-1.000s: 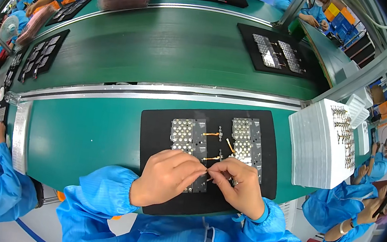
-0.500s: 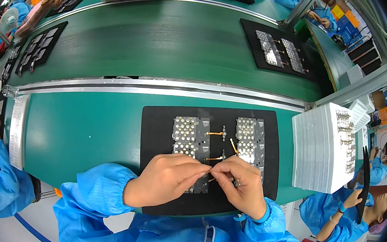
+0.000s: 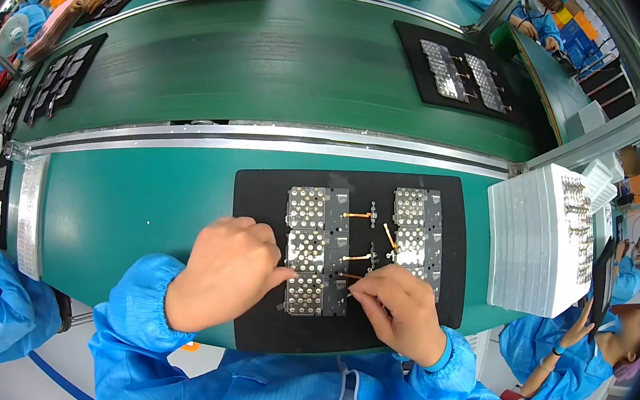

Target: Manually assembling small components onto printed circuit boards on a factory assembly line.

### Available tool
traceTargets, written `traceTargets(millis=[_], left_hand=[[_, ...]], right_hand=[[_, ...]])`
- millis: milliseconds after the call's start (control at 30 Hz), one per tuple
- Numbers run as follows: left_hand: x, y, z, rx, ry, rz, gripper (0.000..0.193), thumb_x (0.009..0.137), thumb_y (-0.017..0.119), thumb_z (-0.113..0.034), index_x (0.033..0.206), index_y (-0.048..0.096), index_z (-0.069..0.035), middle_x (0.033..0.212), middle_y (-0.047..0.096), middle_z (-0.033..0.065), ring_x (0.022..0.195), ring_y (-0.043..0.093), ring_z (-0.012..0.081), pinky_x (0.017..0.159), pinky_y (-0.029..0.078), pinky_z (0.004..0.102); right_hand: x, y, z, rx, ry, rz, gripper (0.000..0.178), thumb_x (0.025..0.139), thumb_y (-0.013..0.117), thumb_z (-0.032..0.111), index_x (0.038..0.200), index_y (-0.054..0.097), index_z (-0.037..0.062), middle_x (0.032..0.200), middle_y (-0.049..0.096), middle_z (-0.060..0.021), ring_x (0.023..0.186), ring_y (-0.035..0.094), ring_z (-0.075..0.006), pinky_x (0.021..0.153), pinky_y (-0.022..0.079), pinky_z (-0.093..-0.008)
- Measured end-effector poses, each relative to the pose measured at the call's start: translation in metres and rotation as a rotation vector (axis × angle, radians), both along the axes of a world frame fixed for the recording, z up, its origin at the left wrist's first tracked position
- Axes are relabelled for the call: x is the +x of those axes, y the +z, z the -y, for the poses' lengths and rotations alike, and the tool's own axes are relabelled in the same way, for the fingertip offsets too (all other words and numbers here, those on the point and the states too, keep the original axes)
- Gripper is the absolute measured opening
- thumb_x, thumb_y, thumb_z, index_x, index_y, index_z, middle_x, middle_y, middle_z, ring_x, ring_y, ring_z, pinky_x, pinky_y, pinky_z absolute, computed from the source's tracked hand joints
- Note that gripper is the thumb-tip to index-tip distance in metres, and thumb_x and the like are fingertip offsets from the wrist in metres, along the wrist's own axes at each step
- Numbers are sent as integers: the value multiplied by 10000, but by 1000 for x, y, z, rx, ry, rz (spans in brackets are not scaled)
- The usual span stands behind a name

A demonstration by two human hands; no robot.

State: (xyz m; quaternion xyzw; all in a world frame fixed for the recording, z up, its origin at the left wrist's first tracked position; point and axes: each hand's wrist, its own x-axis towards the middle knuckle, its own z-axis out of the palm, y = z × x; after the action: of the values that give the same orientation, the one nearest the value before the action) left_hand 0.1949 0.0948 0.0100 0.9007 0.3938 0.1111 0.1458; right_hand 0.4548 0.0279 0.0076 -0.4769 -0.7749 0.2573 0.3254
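A black mat (image 3: pixel 252 326) lies in front of me, carrying two columns of grey circuit boards with silvery round contacts. Over its left edge is my left hand (image 3: pixel 228 269), fingers curled in, its thumb reaching to the edge of the left column's circuit boards (image 3: pixel 307 250). My right hand (image 3: pixel 400 310) is closed in a pinch just right of that column, beside the lowest thin orange ribbon cable (image 3: pixel 354 276); what its fingertips hold is too small to make out. It partly covers the right column's boards (image 3: pixel 410 245). More ribbon cables with small metal ends stick out between the columns.
White stacked trays (image 3: pixel 526 245) stand to the right, a white strip-like tray (image 3: pixel 32 217) to the left. Beyond a metal rail (image 3: pixel 264 135) runs a green belt (image 3: pixel 257 64) with another loaded black mat (image 3: pixel 415 76). Co-workers in blue sit on both sides.
My hands have parted from a shared pinch over the left column. My left hand has moved left, uncovering the lower boards; my right hand has stayed near the lowest cable.
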Motion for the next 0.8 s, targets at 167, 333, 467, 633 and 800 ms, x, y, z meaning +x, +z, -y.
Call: traceTargets(millis=[167, 333, 467, 633, 800], left_hand=[[10, 1, 3, -364, -159, 347, 230, 790, 843, -154, 977, 748, -62, 858, 712, 90, 818, 693, 283, 720, 548, 384], [16, -9, 6, -734, -276, 443, 122, 873, 798, -136, 958, 778, -51, 876, 744, 109, 761, 713, 254, 693, 555, 354], [18, -8, 9, -729, -243, 437, 123, 874, 792, -130, 967, 779, -51, 889, 753, 108, 765, 717, 263, 691, 559, 363], [23, -14, 30, -31, -251, 496, 186, 820, 732, -125, 999, 772, -95, 929, 718, 26, 808, 689, 208, 680, 555, 331], [27, -4, 34, 87, -296, 565, 263, 763, 749, -114, 1022, 782, -80, 911, 703, 16, 770, 672, 173, 647, 545, 296]], right_hand=[[-4, 1, 6, 260, 169, 195, 242, 744, 749, 45, 985, 729, 29, 940, 681, -89, 771, 681, -252, 633, 562, -342], [-5, 3, 11, 387, 242, 240, 290, 748, 732, 98, 1030, 733, 30, 968, 674, -71, 778, 672, -215, 624, 548, -316], [-4, 2, 15, 446, 240, 313, 303, 753, 747, 114, 1044, 727, 32, 998, 684, -74, 802, 682, -215, 631, 545, -316], [-4, 6, 19, -176, 61, -88, 306, 861, 819, 125, 1110, 701, -8, 1093, 708, -124, 866, 699, -269, 722, 566, -366], [5, 4, 11, -468, 141, -358, 189, 902, 771, 51, 1076, 717, -2, 1198, 679, -152, 1024, 694, -235, 839, 559, -330]])
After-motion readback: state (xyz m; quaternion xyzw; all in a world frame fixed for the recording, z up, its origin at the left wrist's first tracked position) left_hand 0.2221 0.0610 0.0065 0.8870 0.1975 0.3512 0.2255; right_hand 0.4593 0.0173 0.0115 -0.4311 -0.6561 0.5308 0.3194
